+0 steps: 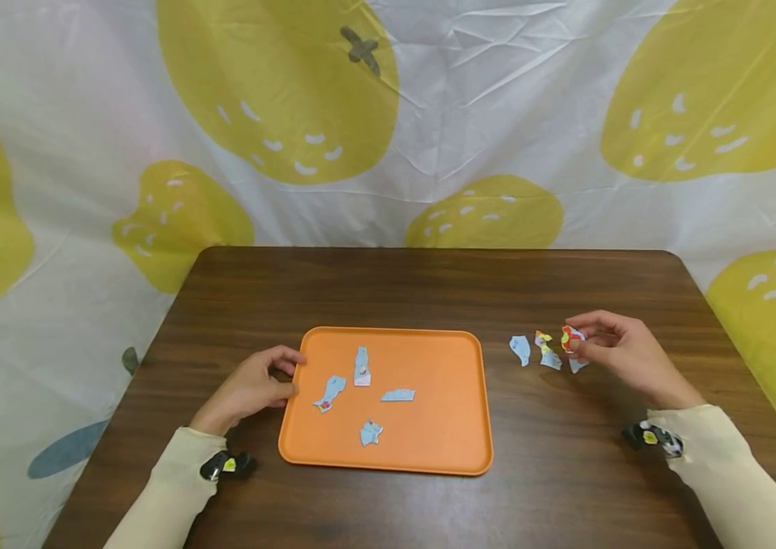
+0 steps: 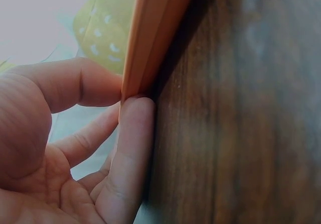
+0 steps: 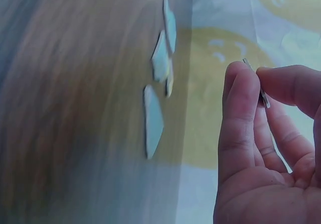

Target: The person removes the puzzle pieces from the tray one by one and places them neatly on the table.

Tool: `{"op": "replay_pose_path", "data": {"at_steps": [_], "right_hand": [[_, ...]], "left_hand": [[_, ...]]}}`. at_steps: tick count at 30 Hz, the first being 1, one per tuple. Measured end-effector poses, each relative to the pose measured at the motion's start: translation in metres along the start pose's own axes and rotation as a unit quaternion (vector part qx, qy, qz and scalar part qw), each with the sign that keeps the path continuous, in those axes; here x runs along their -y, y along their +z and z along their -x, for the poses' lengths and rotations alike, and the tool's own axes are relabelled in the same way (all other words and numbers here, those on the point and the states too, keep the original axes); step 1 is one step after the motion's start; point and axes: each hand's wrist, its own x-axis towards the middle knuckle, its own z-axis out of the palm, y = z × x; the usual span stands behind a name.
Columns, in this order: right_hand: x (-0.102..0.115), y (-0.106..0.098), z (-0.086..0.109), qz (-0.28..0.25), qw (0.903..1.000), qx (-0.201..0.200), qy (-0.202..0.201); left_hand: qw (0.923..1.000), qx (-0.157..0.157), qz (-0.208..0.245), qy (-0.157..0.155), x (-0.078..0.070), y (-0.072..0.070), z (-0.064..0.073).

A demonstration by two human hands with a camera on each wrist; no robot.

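Observation:
My left hand (image 1: 254,387) is at the left rim of an orange tray (image 1: 443,435), with thumb and fingertips pinching the edge, seen close in the left wrist view. Over the table to the right of the tray, my right hand (image 1: 624,351) pinches a red, yellow and blue puzzle piece (image 1: 569,335) between thumb and fingers. In the right wrist view that puzzle piece (image 3: 265,98) is seen edge-on, raised off the tabletop. Beneath and beside this hand lie a light-blue puzzle piece (image 1: 520,350), a blue piece with yellow (image 1: 549,357) and another blue piece (image 1: 577,365), partly hidden.
Several pale-blue puzzle pieces lie apart on the tray, among them a tall one (image 1: 362,367), one with a red patch (image 1: 331,392), a flat one (image 1: 398,395) and a small one (image 1: 370,432). Behind the dark wooden table (image 1: 374,290) hangs a fruit-print curtain (image 1: 333,213).

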Motion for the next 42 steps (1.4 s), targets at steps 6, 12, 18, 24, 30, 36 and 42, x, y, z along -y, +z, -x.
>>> {"op": "replay_pose_path", "data": {"at_steps": [6,12,18,24,30,36,42], "right_hand": [[-0.014,-0.014,0.008,-0.009,0.9998,-0.012,0.013],[-0.026,-0.026,0.015,-0.006,0.9995,-0.021,0.023],[-0.039,-0.036,0.019,0.005,0.9992,-0.025,0.030],[-0.046,-0.042,0.023,-0.029,0.9989,-0.009,0.037],[-0.049,-0.044,0.023,-0.028,0.9982,0.014,0.051],[-0.050,-0.042,0.021,-0.005,0.9980,0.016,0.061],[-0.048,-0.041,0.022,0.050,0.9965,0.003,0.067]], "left_hand": [[1.0000,-0.001,0.001,0.000,0.000,0.000,0.000],[1.0000,-0.003,-0.007,0.000,-0.001,0.001,0.001],[1.0000,-0.002,-0.008,-0.003,0.000,0.002,0.001],[1.0000,-0.001,-0.008,-0.002,-0.001,0.001,0.000],[0.9999,-0.005,-0.013,-0.003,-0.002,0.000,0.000],[0.9999,-0.005,-0.010,-0.005,-0.001,0.001,0.000],[0.9999,-0.006,-0.009,-0.002,-0.001,0.001,0.001]]}}
